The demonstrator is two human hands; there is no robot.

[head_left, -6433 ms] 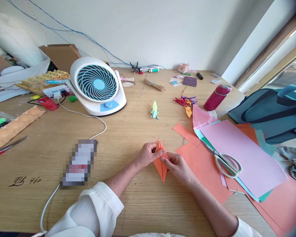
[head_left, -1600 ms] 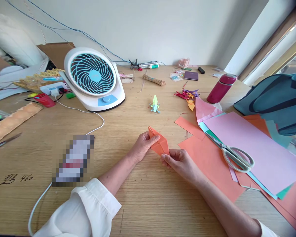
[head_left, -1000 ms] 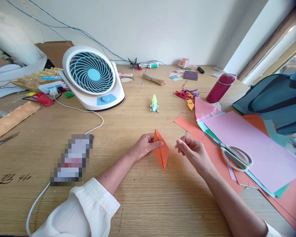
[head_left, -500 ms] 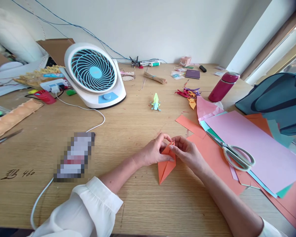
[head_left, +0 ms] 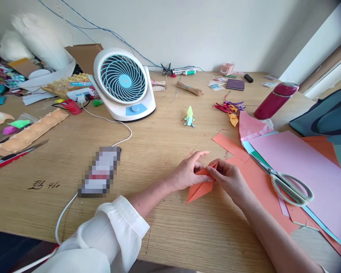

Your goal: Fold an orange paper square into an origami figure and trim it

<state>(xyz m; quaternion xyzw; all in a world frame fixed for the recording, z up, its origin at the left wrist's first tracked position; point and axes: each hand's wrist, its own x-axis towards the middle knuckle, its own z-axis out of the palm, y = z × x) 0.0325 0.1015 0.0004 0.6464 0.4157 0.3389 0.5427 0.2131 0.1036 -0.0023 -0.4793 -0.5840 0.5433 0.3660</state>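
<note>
Evidently, from the head view, the folded orange paper [head_left: 200,191] is up between both hands, low over the wooden table [head_left: 159,144] and just left of a flat orange sheet [head_left: 252,182]. The left hand [head_left: 189,172] pinches it near the middle, thumb on top and index finger lifted away, while the right hand [head_left: 229,176] nips the far end in a narrow grip (the fingertips hide part of that fold). It should weigh next to nothing, springy at single layers and stiffer where layers stack; it would likely crease or tear if squeezed carelessly, so the thick centre seems the safest hold and the point best left to light fingertips. Its surface looks matte, hence hardly slippery, and its outline narrows to a sharp tip. Around it, the pinkish-lilac sheet [head_left: 307,167] lies smooth beneath scissors [head_left: 273,174] with pale looped handles, a small green-and-blue paper figure [head_left: 190,116] stands crisply angular, and the magenta bottle [head_left: 274,102] is a glossy cylinder.
</note>
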